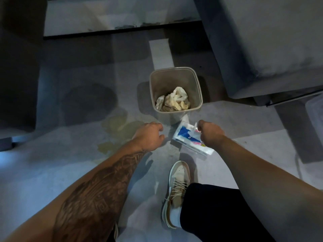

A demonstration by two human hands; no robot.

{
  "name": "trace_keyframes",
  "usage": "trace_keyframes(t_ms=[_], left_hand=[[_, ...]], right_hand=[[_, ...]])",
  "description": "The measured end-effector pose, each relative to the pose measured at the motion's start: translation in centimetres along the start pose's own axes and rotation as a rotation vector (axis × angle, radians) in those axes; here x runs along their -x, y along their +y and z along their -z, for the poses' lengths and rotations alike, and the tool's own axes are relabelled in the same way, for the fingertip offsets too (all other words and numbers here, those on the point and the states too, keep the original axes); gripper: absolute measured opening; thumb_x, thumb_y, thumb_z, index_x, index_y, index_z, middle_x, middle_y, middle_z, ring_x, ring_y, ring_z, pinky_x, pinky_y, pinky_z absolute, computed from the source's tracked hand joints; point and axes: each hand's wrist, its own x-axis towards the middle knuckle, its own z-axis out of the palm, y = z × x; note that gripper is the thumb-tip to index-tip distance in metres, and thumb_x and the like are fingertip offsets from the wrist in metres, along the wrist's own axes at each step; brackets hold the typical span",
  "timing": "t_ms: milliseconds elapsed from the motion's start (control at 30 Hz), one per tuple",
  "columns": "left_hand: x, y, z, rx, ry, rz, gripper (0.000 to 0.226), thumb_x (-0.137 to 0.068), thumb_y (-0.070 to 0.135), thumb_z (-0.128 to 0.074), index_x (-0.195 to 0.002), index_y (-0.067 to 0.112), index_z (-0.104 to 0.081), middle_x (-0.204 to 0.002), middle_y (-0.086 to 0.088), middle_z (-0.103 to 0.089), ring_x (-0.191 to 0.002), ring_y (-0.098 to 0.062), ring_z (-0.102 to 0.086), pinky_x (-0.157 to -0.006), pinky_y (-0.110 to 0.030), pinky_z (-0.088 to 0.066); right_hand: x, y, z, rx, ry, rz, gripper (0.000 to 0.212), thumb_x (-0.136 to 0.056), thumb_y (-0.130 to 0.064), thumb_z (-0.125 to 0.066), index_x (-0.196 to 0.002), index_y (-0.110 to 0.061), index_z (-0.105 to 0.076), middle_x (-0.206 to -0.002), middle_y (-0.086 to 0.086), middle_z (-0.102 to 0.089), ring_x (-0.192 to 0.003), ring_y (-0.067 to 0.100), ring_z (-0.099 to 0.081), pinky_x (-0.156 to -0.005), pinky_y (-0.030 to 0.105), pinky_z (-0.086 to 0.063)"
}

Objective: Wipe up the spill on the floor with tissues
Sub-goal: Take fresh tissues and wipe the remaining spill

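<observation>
A yellowish spill [116, 130] spreads over the grey floor, left of centre. A white, blue and pink tissue pack [185, 137] lies on the floor in front of a beige waste bin [199, 91]. Over the pack, my right hand [210, 135] pinches a white tissue [194, 130] that sticks up from its opening. My left hand [150, 136] hovers just left of the pack, at the right edge of the spill, its fingers loosely curled and holding nothing.
Crumpled, stained tissues [174, 101] lie in the bin. A grey sofa [272, 41] stands at the right, dark furniture [17, 67] at the left, a low step [113, 16] at the back. My shoe [177, 189] rests below the pack.
</observation>
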Motion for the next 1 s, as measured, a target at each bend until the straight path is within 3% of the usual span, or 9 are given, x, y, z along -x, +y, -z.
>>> trace_keyframes(t_ms=[133,233,433,633,700,767,833,900,1000], left_hand=[[0.3,1.1,0.4,-0.015,0.019,-0.043,0.04,-0.093,0.037,-0.061,-0.13,0.021,-0.058,-0.133,-0.001,-0.059,-0.115,-0.021,-0.056,-0.099,-0.041,-0.05],[0.3,1.7,0.6,-0.043,0.019,-0.079,0.043,-0.093,0.038,-0.061,-0.131,0.02,-0.056,-0.135,-0.001,-0.057,-0.118,-0.022,-0.055,-0.099,-0.042,-0.049],[0.1,2.3,0.9,-0.053,0.063,-0.135,0.053,-0.092,0.042,-0.061,-0.138,0.02,-0.049,-0.14,-0.003,-0.053,-0.124,-0.024,-0.052,-0.102,-0.044,-0.048],[-0.4,2.6,1.6,0.113,0.107,-0.182,0.092,-0.076,0.059,-0.073,-0.149,0.028,-0.027,-0.148,-0.002,-0.044,-0.128,-0.025,-0.049,-0.101,-0.045,-0.048],[-0.5,2.3,1.6,0.218,0.09,-0.169,0.083,-0.077,0.052,-0.076,-0.147,0.031,-0.034,-0.141,0.0,-0.052,-0.119,-0.021,-0.057,-0.095,-0.04,-0.051],[-0.7,1.8,1.7,0.236,0.124,-0.166,0.049,-0.085,0.039,-0.071,-0.131,0.031,-0.055,-0.114,0.004,-0.068,-0.098,-0.019,-0.066,-0.079,-0.032,-0.051],[-1.0,1.1,1.9,0.156,0.181,-0.153,0.018,-0.091,0.031,-0.065,-0.107,0.025,-0.07,-0.091,0.004,-0.071,-0.083,-0.021,-0.066,-0.068,-0.028,-0.044],[-1.1,0.5,2.0,0.12,0.198,-0.109,0.014,-0.093,0.03,-0.062,-0.093,0.02,-0.072,-0.084,0.0,-0.07,-0.076,-0.024,-0.064,-0.065,-0.028,-0.043],[-1.1,-0.3,2.2,0.106,0.192,-0.025,0.019,-0.095,0.032,-0.06,-0.094,0.017,-0.072,-0.085,-0.002,-0.069,-0.076,-0.024,-0.062,-0.071,-0.031,-0.048]], right_hand=[[-0.1,0.2,1.3,-0.126,0.009,-0.038,0.024,-0.088,-0.01,-0.064,-0.111,-0.015,-0.068,-0.11,0.01,-0.066,-0.096,0.026,-0.061,-0.082,0.035,-0.055],[0.0,0.1,2.8,-0.238,0.134,-0.07,0.016,-0.093,-0.016,-0.055,-0.098,-0.015,-0.071,-0.101,0.008,-0.065,-0.085,0.023,-0.056,-0.071,0.028,-0.045],[1.1,-1.5,5.5,-0.384,0.336,0.056,0.018,-0.094,-0.022,-0.05,-0.089,-0.021,-0.066,-0.099,-0.001,-0.054,-0.085,0.018,-0.051,-0.072,0.027,-0.038],[1.7,-4.9,6.0,-0.657,0.06,0.348,0.016,-0.087,-0.01,-0.066,-0.086,-0.024,-0.074,-0.092,-0.006,-0.071,-0.088,0.012,-0.065,-0.088,0.034,-0.054],[2.0,-5.5,5.9,-0.747,0.03,0.382,0.019,-0.088,-0.009,-0.069,-0.087,-0.026,-0.075,-0.09,-0.009,-0.073,-0.088,0.009,-0.067,-0.085,0.027,-0.054],[1.7,-5.8,5.8,-0.771,0.046,0.379,0.019,-0.087,-0.01,-0.069,-0.087,-0.027,-0.077,-0.089,-0.011,-0.072,-0.087,0.007,-0.065,-0.079,0.023,-0.05],[1.2,-5.7,5.8,-0.728,0.07,0.368,0.018,-0.088,-0.01,-0.068,-0.092,-0.026,-0.077,-0.092,-0.011,-0.072,-0.088,0.007,-0.063,-0.079,0.023,-0.049],[0.7,-5.1,5.4,-0.699,0.08,0.328,0.018,-0.088,-0.012,-0.066,-0.097,-0.024,-0.076,-0.096,-0.009,-0.072,-0.092,0.01,-0.065,-0.082,0.026,-0.052],[-0.6,-3.3,3.6,-0.535,0.082,0.22,0.017,-0.088,-0.019,-0.062,-0.101,-0.025,-0.072,-0.097,-0.004,-0.071,-0.09,0.018,-0.065,-0.08,0.034,-0.056]])
